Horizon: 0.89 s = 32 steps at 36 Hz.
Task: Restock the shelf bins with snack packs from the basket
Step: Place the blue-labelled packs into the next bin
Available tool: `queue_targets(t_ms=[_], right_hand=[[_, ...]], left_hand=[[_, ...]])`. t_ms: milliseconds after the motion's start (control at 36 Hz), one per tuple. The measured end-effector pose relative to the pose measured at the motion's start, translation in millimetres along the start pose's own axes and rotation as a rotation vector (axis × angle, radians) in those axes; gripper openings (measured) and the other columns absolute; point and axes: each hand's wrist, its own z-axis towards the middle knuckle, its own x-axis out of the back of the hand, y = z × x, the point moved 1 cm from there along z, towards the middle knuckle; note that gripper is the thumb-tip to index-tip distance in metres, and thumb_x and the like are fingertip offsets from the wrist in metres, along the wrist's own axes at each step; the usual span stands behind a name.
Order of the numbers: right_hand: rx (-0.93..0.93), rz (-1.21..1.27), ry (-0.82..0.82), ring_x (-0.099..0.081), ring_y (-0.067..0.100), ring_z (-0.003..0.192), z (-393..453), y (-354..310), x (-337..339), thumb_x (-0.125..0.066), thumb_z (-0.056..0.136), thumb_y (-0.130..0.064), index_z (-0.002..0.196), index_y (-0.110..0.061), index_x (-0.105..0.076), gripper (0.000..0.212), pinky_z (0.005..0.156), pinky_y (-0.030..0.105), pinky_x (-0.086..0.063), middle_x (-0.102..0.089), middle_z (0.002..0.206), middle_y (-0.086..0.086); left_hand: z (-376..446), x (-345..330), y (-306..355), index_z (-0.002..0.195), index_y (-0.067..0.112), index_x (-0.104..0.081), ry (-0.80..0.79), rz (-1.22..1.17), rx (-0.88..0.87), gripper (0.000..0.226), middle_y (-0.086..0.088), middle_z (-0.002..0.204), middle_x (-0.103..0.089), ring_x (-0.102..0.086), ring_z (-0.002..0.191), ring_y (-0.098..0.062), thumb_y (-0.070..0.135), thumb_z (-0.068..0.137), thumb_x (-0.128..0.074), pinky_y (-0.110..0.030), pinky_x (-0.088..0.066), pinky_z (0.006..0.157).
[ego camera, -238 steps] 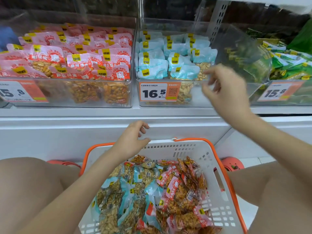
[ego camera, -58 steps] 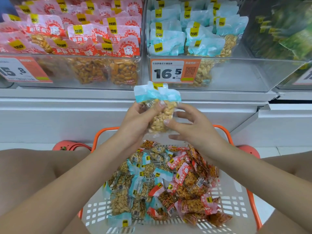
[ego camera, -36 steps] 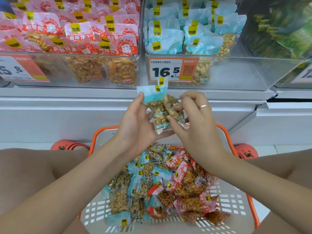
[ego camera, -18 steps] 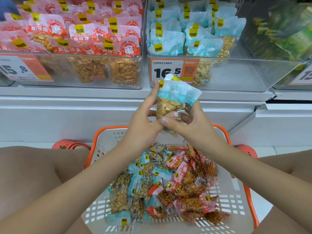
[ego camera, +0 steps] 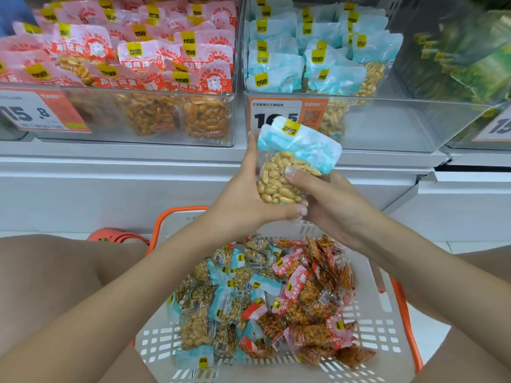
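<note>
Both hands hold a blue peanut pack (ego camera: pixel 293 164) above the basket (ego camera: pixel 387 322) — left hand (ego camera: pixel 246 194) cupping its side, right hand (ego camera: pixel 326 200) with thumb pressed on the front. Best to lift it upright into the blue-pack bin (ego camera: pixel 401 125) (open space at the front right), label facing out — then let go.

Held pack (ego camera: pixel 297 158): pale blue-white top, yellow label, clear bottom, tan peanuts. Basket (ego camera: pixel 387 313): white, orange rim. Left bin packs (ego camera: pixel 132 59): pink-red. Price tags (ego camera: pixel 287 111): white-orange.
</note>
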Motion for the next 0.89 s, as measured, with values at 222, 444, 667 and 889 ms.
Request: queue_targets(t_ms=[222,444,667,889], right_hand=[[0.181,-0.227,0.023,-0.071,0.02,0.092,-3,-15,10,-0.082,0.065,-0.008,0.11,-0.017,-0.063,0.049,0.074,0.031,-0.057,-0.073,0.103,0.006],[0.436,-0.342,0.348,-0.071,0.006,0.082,-5,-137,59,-0.08,0.06,-0.041,0.114,-0.01,-0.061,0.065,0.063,0.021,-0.056,-0.073,0.093,-0.008],[0.176,-0.746,0.296,-0.067,-0.003,0.069,47,-166,121,-0.068,0.084,-0.004,0.092,-0.017,-0.064,0.016,0.067,0.015,-0.054,-0.073,0.074,-0.015],[-0.088,-0.936,0.077,-0.061,0.016,0.116,71,-162,134,-0.093,0.028,-0.058,0.124,-0.021,-0.061,0.107,0.105,0.039,-0.043,-0.066,0.124,-0.003]], left_hand=[[1,-4,3,0.148,0.04,0.014,0.013,0.191,-0.114,0.131,0.007,0.142,-0.043,-0.05,0.125,-0.006,0.037,0.064,-0.086,-0.034,-0.049,0.099],[6,20,24,0.151,0.037,-0.01,0.095,0.594,-0.132,0.097,0.006,0.143,-0.031,-0.033,0.132,-0.014,0.058,0.073,-0.065,-0.039,-0.036,0.108],[23,29,30,0.131,0.028,-0.048,0.138,0.631,-0.16,0.05,0.012,0.122,-0.036,-0.04,0.122,-0.01,0.026,0.086,-0.069,-0.022,-0.032,0.095],[25,29,21,0.129,0.027,-0.05,0.134,0.662,-0.19,0.05,0.012,0.119,-0.036,-0.042,0.118,-0.009,0.024,0.084,-0.071,-0.019,-0.031,0.091]])
